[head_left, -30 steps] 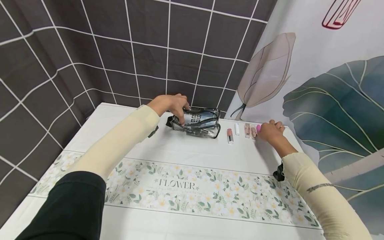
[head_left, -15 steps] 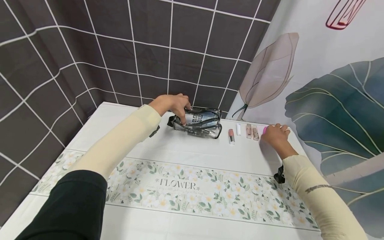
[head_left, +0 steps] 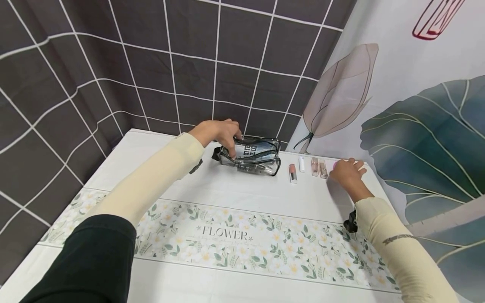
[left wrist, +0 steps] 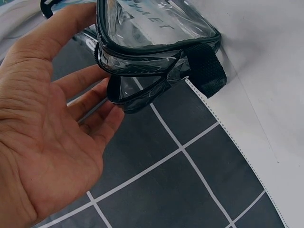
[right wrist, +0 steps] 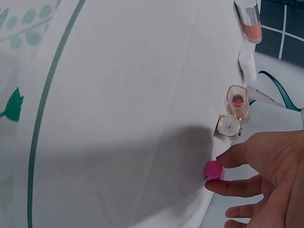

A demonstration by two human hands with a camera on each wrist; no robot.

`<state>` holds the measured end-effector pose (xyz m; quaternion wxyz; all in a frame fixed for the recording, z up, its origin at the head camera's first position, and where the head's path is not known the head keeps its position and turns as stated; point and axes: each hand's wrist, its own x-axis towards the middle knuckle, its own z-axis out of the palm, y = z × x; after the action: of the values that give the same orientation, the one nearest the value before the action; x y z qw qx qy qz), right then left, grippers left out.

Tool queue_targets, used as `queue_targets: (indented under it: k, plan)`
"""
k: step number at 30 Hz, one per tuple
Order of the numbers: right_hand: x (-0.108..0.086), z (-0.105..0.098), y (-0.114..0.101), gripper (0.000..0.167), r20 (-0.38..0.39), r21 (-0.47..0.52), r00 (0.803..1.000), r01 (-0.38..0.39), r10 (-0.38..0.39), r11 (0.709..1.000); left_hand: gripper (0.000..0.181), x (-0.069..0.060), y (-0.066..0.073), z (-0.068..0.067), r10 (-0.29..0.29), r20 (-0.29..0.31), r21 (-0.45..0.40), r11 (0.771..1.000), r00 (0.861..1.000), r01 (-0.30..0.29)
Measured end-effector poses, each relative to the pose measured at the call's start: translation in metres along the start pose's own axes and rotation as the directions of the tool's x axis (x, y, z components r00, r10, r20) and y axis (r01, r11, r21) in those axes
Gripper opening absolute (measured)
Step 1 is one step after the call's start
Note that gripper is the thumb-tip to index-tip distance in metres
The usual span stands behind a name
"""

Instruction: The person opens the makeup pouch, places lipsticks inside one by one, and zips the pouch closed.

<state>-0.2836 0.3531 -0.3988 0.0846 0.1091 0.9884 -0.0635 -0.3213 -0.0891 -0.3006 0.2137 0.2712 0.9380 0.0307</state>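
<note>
My left hand (head_left: 221, 134) grips the left end of a clear, black-edged pouch (head_left: 261, 158), which lies at the table's back edge with small items inside. In the left wrist view, the left hand (left wrist: 57, 133) has its thumb on one side of the pouch (left wrist: 161, 23) and its fingers on the other. At the back right, my right hand (head_left: 348, 174) is at a pink item. The right wrist view shows the thumb and index finger of that hand (right wrist: 270, 175) pinching the pink item (right wrist: 213, 170) from two sides.
Between the pouch and right hand stand or lie a pink-and-silver tube (head_left: 293, 173), a white tube (head_left: 301, 164) and two small pinkish bottles (head_left: 315, 167). A floral "FLOWER" band (head_left: 227, 240) crosses the white table. Dark checked cloth (head_left: 189, 75) hangs behind.
The right hand and the pink item have shifted slightly right, away from the two bottles. The left hand keeps its hold on the pouch. The head view has turned slightly.
</note>
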Motion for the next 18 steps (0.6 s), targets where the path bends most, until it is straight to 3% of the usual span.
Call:
queue_targets:
  k: [7, 14, 18]
  plan:
    - [-0.0001, 0.0003, 0.0009, 0.054, 0.011, 0.053, 0.999, -0.037, 0.036, 0.998, 0.086, 0.0013, 0.0009, -0.0002, 0.005, -0.007, 0.002, 1.000, 1.000, -0.005]
    - [-0.0001, 0.0004, 0.0030, 0.053, -0.022, 0.093, 0.999, -0.042, 0.044, 0.995, 0.085, 0.0024, 0.0009, 0.0008, 0.003, -0.006, 0.003, 1.000, 1.000, -0.003]
    - [-0.0003, -0.0021, 0.0038, 0.050, -0.042, 0.104, 0.999, 0.000, 0.004, 0.995, 0.085, 0.0011, 0.0003, 0.0013, 0.003, -0.005, 0.009, 1.000, 1.000, -0.003]
